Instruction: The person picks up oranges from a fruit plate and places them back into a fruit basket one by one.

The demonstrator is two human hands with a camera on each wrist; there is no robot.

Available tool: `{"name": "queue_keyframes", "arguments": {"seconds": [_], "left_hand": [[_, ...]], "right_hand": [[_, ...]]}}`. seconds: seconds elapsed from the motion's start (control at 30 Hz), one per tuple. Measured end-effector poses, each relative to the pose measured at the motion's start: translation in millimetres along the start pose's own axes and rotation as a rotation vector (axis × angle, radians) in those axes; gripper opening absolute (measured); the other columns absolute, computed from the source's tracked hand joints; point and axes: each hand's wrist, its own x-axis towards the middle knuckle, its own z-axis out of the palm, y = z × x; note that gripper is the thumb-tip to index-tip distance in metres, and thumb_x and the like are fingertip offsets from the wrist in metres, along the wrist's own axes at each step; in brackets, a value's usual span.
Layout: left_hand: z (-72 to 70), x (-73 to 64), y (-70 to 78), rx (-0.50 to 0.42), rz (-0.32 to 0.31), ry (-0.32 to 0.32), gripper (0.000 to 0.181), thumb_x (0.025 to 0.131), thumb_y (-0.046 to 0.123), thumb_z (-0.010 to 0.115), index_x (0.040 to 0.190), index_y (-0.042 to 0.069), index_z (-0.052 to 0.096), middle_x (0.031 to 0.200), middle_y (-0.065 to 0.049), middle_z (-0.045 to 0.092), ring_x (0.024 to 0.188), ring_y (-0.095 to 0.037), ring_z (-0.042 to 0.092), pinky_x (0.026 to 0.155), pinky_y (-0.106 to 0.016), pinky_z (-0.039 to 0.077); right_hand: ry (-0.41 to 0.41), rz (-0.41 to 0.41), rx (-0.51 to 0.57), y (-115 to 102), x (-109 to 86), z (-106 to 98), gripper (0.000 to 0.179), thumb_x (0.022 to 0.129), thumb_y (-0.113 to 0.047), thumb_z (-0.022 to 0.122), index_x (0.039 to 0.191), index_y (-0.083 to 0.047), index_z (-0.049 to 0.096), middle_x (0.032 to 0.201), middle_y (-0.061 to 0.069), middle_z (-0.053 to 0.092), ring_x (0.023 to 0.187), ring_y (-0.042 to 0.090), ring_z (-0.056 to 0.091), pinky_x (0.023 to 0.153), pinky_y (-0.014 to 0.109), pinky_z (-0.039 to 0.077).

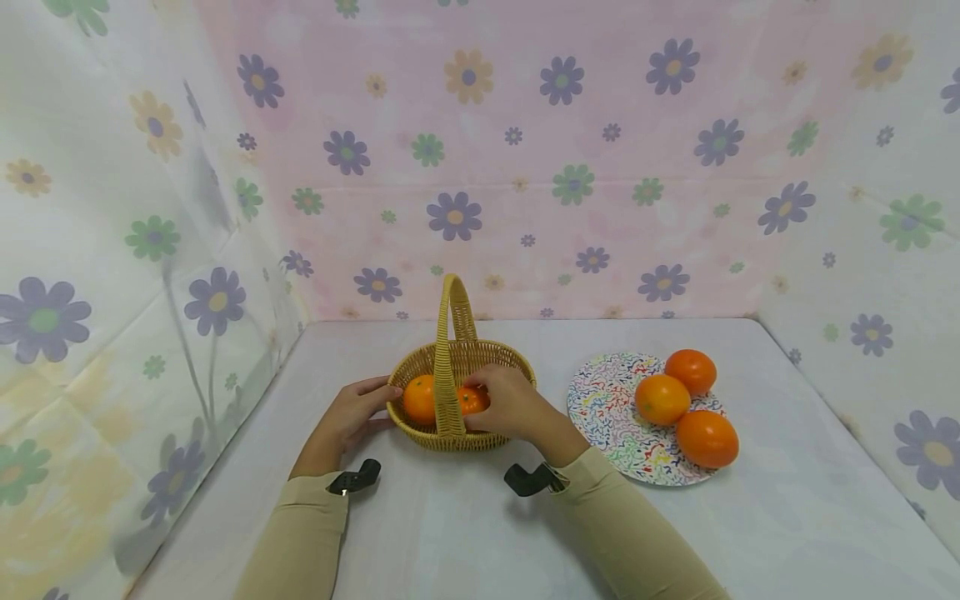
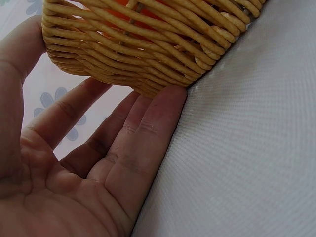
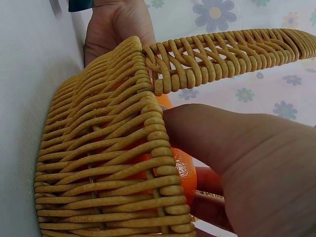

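A yellow-brown wicker basket (image 1: 487, 354) with a tall arched handle stands on the table. Inside it lie two glossy oranges, the left orange (image 1: 418, 400) and the right orange (image 1: 472, 402), with the handle partly in front of them. My right hand (image 1: 508, 404) reaches over the rim and grips the right orange, thumb on the near side and fingers largely hidden. In the right wrist view that orange (image 3: 183, 173) shows past the rim. At the basket's left end my left hand (image 1: 358, 412) holds the wicker, thumb over the rim and fingers (image 2: 160, 116) against the outside, low down.
To the right lies a round plate (image 1: 607, 408) with a multicoloured squiggle pattern. Several orange fruits are there: an orange one (image 1: 663, 400), a redder one (image 1: 691, 372) behind and another redder one (image 1: 707, 439) at the front right edge. Flowered cloth (image 1: 510, 208) encloses the white table (image 1: 450, 525).
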Motion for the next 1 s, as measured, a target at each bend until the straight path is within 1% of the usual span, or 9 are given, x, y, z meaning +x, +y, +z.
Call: {"name": "queue_keyframes", "arguments": {"seconds": [0.17,0.33,0.63,1.0], "left_hand": [[0.2,0.2,-0.4,0.007,-0.005,-0.001,0.07,0.093,0.039,0.076,0.152,0.011,0.052,0.157,-0.014,0.049,0.137,-0.033,0.054,0.096,-0.042,0.061],[0.2,0.9,-1.0,0.004,-0.009,0.0,0.071,0.092,0.039,0.076,0.152,0.01,0.052,0.157,-0.015,0.049,0.136,-0.033,0.055,0.096,-0.042,0.061],[-0.4,1.2,0.0,0.004,-0.012,0.007,0.07,0.091,0.039,0.078,0.151,0.011,0.054,0.156,-0.013,0.05,0.136,-0.033,0.055,0.096,-0.041,0.062],[-0.5,1.7,-2.3,0.003,0.003,0.008,0.066,0.092,0.037,0.077,0.149,0.01,0.056,0.154,-0.013,0.052,0.134,-0.033,0.057,0.095,-0.041,0.062]], "right_hand": [[-0.008,-0.006,-0.008,0.2,0.2,0.0,0.056,0.081,-0.033,0.086,0.129,-0.008,0.071,0.123,0.005,0.069,0.11,0.019,0.061,0.095,0.034,0.057],[-0.023,0.011,-0.016,0.2,-0.3,-1.0,0.055,0.082,-0.033,0.085,0.13,-0.009,0.07,0.127,0.005,0.068,0.114,0.02,0.061,0.098,0.036,0.057],[-0.028,0.027,-0.018,1.0,-0.6,-0.6,0.053,0.084,-0.032,0.083,0.13,-0.009,0.07,0.125,0.004,0.068,0.11,0.018,0.06,0.097,0.035,0.058],[-0.033,0.051,-0.018,0.6,-1.2,-2.2,0.053,0.085,-0.032,0.083,0.131,-0.01,0.069,0.127,0.004,0.067,0.111,0.018,0.06,0.097,0.034,0.058]]}}
